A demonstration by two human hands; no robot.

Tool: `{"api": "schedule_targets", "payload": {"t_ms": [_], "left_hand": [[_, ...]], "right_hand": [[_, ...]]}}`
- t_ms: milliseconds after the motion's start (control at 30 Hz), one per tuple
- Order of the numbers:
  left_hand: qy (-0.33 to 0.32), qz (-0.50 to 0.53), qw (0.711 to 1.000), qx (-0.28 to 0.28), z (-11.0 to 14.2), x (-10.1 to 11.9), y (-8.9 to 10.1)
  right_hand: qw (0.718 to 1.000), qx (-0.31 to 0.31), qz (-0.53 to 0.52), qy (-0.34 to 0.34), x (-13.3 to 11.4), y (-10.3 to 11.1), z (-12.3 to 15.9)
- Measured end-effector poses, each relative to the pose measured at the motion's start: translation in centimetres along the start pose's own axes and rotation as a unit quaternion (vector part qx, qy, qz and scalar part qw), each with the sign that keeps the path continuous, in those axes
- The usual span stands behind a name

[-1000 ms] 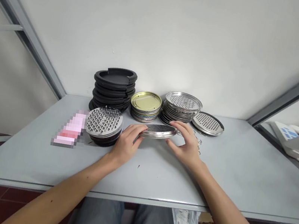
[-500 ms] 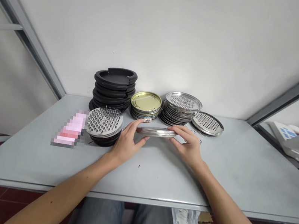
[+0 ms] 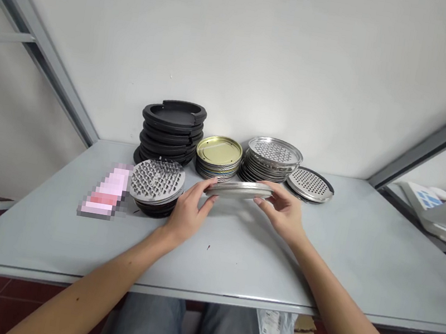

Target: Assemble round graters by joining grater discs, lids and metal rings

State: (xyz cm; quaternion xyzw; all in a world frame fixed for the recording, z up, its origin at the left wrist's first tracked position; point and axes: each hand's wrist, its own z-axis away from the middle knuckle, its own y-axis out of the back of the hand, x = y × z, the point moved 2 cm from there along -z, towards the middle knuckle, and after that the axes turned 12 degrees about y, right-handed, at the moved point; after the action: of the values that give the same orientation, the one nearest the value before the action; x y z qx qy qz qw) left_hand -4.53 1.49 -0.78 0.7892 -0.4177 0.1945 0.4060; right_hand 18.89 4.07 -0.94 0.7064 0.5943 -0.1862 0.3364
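Between my two hands a round silver metal disc (image 3: 239, 190) is held above the table, seen nearly edge-on with its right side slightly higher. My left hand (image 3: 190, 207) pinches its left rim, thumb below and fingers on top. On the right rim, my right hand (image 3: 282, 211) grips the same way. Just left of my left hand lies a pile topped by a grater disc (image 3: 157, 181) with raised teeth. Behind the held disc stand a stack of gold-topped round lids (image 3: 219, 152) and a stack of silver perforated grater discs (image 3: 275, 154).
Black plastic rings (image 3: 174, 117) are stacked at the back left. A perforated disc with a black edge (image 3: 310, 184) lies at the back right. A blurred pink object (image 3: 106, 194) rests on the grey table (image 3: 205, 277). Metal frame posts flank both sides.
The held disc has tilted, its right side rising so more of its underside shows. My right hand has shifted slightly up and right with it.
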Motion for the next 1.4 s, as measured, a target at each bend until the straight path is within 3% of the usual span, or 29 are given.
{"api": "schedule_targets", "payload": {"t_ms": [200,400,633,933,1167,1400], "left_hand": [[-0.038,0.000,0.999,0.003,0.4,0.1,0.0],[-0.063,-0.004,0.998,-0.001,0.4,0.2,0.3],[-0.095,-0.016,0.995,-0.033,0.6,0.1,-0.3],[-0.016,-0.027,0.997,-0.069,0.1,-0.2,-0.4],[-0.018,-0.017,0.994,-0.107,0.2,0.0,-0.5],[0.015,-0.018,0.989,-0.145,0.3,-0.1,-0.6]], "right_hand": [[0.987,-0.054,0.135,0.068,-0.6,0.1,-0.3],[0.977,-0.064,0.154,0.134,-1.6,-0.1,-0.2],[0.970,-0.081,0.160,0.163,-1.3,-0.3,0.2],[0.966,-0.079,0.165,0.182,-0.5,-0.2,0.5],[0.959,-0.075,0.191,0.197,-0.7,-0.4,0.5],[0.932,-0.200,0.210,0.217,-1.1,-1.2,0.5]]}}
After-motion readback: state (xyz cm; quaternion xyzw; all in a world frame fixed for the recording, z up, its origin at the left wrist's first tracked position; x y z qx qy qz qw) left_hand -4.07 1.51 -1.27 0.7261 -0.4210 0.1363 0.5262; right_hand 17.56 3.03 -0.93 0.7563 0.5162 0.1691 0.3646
